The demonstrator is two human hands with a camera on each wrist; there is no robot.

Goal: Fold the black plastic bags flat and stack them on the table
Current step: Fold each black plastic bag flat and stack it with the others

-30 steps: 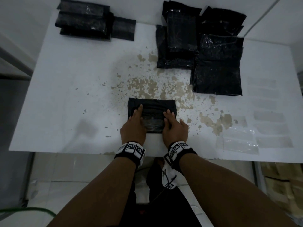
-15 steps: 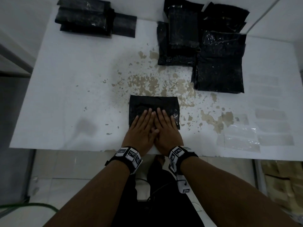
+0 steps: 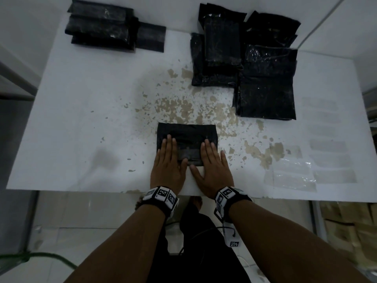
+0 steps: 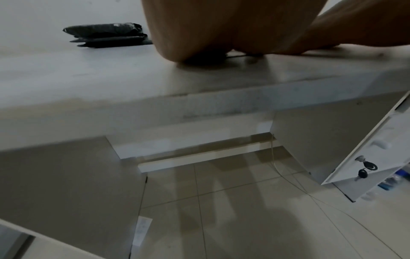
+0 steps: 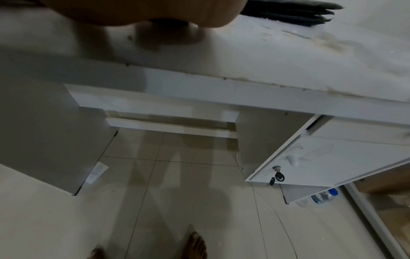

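Observation:
A folded black plastic bag (image 3: 186,137) lies flat near the front edge of the white table (image 3: 85,123). My left hand (image 3: 169,160) presses on its left part with straight fingers. My right hand (image 3: 212,162) presses flat on its right part. A stack of folded black bags (image 3: 102,25) sits at the far left, also seen in the left wrist view as the stack of folded bags (image 4: 106,35). A pile of unfolded black bags (image 3: 255,64) lies at the far right. In both wrist views only the heel of each palm shows on the table.
The tabletop's middle has worn brown patches (image 3: 183,107). Clear tape strips and a clear plastic piece (image 3: 289,172) lie at the right front. Below the table, a cabinet door with keys (image 5: 277,175) hangs open at the right. Bare feet (image 5: 195,245) stand on the tiled floor.
My hands went from gripping the bag's near edge to pressing flat together at its middle, then slid apart toward its left and right sides. The bag lies flatter.

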